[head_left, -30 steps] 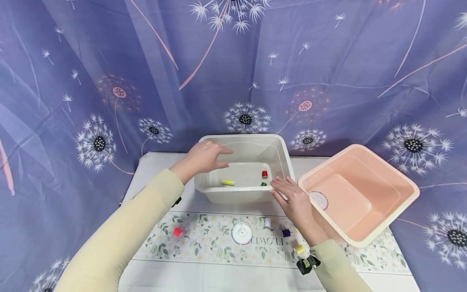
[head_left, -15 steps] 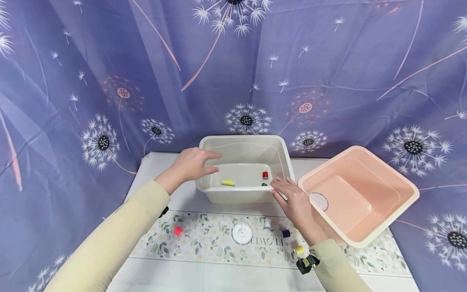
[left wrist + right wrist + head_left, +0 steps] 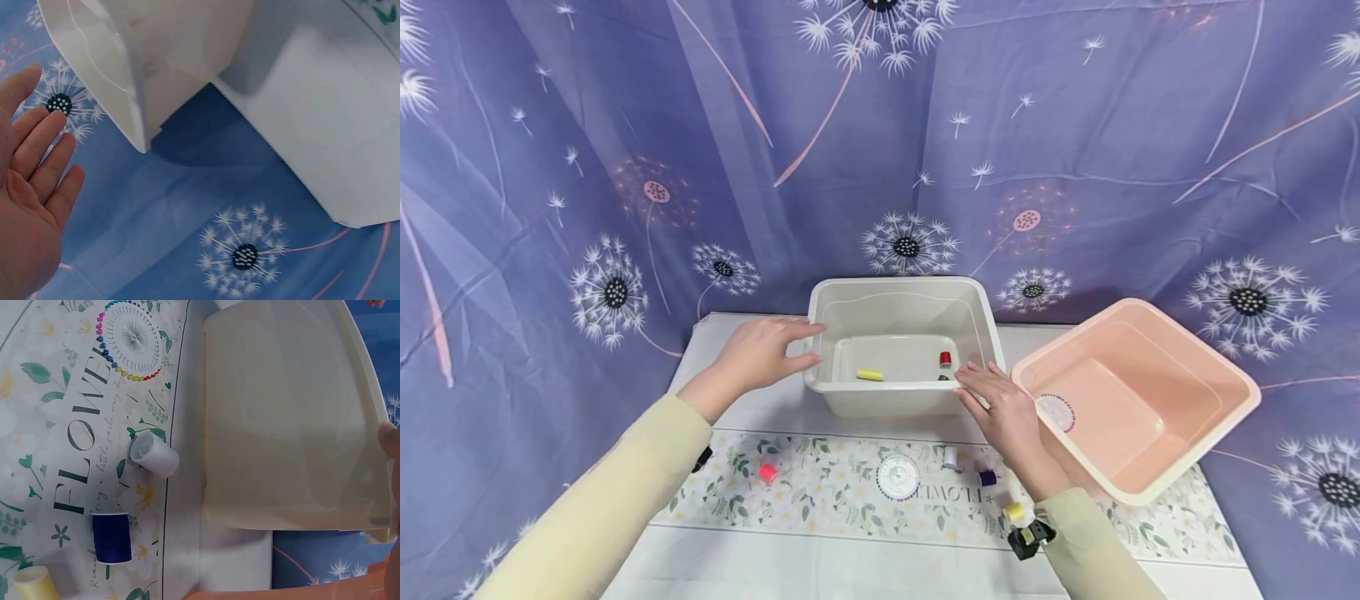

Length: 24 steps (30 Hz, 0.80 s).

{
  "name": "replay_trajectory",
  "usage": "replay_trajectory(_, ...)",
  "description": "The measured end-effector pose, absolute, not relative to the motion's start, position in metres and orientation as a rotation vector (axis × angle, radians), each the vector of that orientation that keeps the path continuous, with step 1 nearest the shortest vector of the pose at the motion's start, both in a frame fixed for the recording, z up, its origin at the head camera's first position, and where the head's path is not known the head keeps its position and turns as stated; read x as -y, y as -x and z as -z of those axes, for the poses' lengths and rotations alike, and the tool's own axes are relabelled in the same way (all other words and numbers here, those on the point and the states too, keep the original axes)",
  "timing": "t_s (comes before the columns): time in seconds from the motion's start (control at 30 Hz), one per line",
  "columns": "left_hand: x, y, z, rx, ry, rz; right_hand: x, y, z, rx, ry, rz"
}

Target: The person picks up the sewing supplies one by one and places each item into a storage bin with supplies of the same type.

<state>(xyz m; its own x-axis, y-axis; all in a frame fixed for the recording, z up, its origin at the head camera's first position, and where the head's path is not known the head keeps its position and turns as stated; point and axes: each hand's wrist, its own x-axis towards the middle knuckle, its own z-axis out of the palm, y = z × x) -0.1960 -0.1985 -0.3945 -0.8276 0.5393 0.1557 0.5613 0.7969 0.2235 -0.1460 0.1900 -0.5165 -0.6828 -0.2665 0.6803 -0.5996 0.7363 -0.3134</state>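
Note:
My left hand [image 3: 763,354], fingers extended, is at the left rim of an off-white plastic basin [image 3: 898,400]; contact cannot be told. In the left wrist view the left palm [image 3: 31,200] holds nothing. My right hand [image 3: 1006,417] rests on the basin's front right corner, fingers laid over the rim. Only part of that hand [image 3: 392,462] enters the right wrist view. Inside the basin lie a yellow thread spool [image 3: 870,375], a red spool [image 3: 945,360] and a dark green one [image 3: 943,377], partly hidden by the front wall.
A pink basin [image 3: 1195,425] stands right, with a pin wheel [image 3: 1056,412] in it. On the floral table cover lie another pin wheel [image 3: 898,477] and spools: pink-red [image 3: 767,473], white [image 3: 951,457], dark purple [image 3: 987,478], yellow [image 3: 1014,512]. A dandelion-patterned curtain [image 3: 850,167] hangs behind.
My left hand has moved left, from above the off-white basin's inside to its left rim. The right hand, the basins and the spools have stayed in place.

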Motion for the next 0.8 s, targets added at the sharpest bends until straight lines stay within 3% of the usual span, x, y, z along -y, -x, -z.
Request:
replay_trajectory(0.43, 0.237, 0.164, 0.415, 2.875, 0.783, 0.434, -0.191, 0.146, 0.515, 2.330, -0.649, -0.692)
replay_trajectory(0.8, 0.254, 0.141, 0.453, 2.859, 0.780, 0.376, -0.191, 0.146, 0.516, 2.323, -0.646, -0.699)
